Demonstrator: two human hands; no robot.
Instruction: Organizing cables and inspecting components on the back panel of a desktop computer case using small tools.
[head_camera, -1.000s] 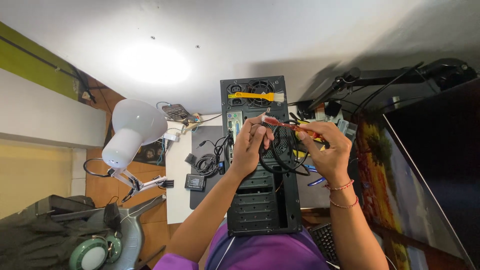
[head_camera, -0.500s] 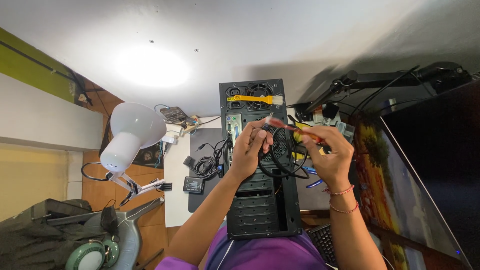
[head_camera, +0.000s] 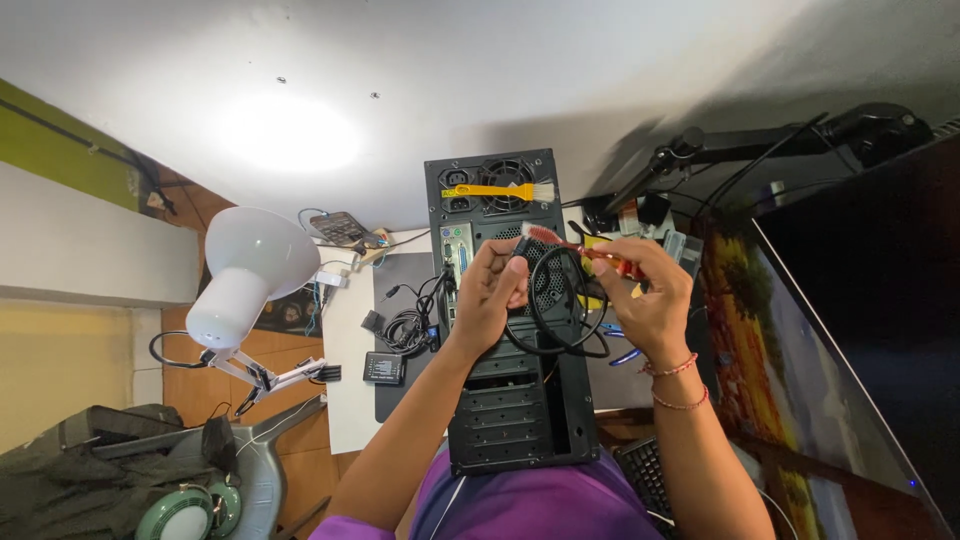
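Note:
A black computer tower (head_camera: 515, 420) lies in front of me with its rear panel facing up. My left hand (head_camera: 490, 292) pinches the plug end of a black cable (head_camera: 560, 330), which hangs in a loop between my hands. A red-handled brush (head_camera: 575, 248) is gripped in my right hand (head_camera: 648, 300), its bristle head reaching toward the plug by my left fingers. A yellow brush with pale bristles (head_camera: 500, 190) rests across the tower's fan grille.
A white desk lamp (head_camera: 245, 275) on a jointed arm stands at the left. Tangled cables and a small black box (head_camera: 385, 368) lie on the grey mat beside the tower. A dark monitor (head_camera: 860, 320) on an arm fills the right; a keyboard (head_camera: 645, 480) sits below it.
Both hands stay over the tower in nearly the same place. The view has shifted slightly, and the brush head remains at the plug.

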